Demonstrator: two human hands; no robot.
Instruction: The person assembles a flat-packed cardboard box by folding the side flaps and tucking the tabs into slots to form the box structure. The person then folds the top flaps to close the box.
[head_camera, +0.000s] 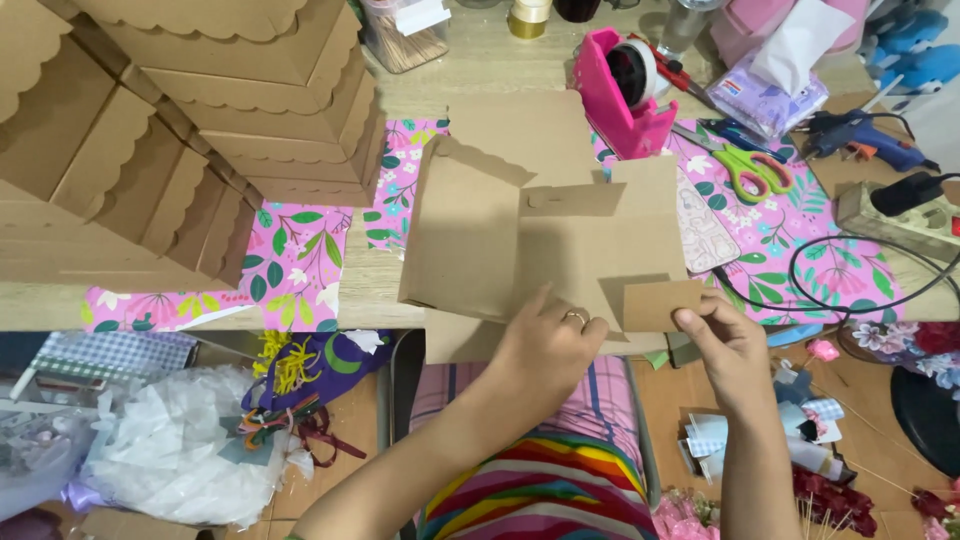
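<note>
- Two bare hands are working a flat brown cardboard box blank (540, 240) at the edge of a wooden table (480, 60), seen from the head camera, the only view.
- Left hand (550, 350) is pressing on the blank's lower panel, fingers together and curled over the card, a ring showing on one.
- Right hand (725, 345) is pinching a small side flap (660, 303) between thumb and fingertips (690, 320), just beside the left hand's knuckles.
- Part of the blank is overhanging the table edge below the fingers; it looks likely to slide toward the lap if the left hand's pressure is easing.
- Creasing off the score line is a risk, since the flap is being held only at its tip.
- Beyond the fingers, a pink tape dispenser (625, 95) and green scissors (750, 170) are lying near the blank's far edge, where an unfolding panel could be knocking them; stacked scalloped boxes (200, 110) are crowding the left.
</note>
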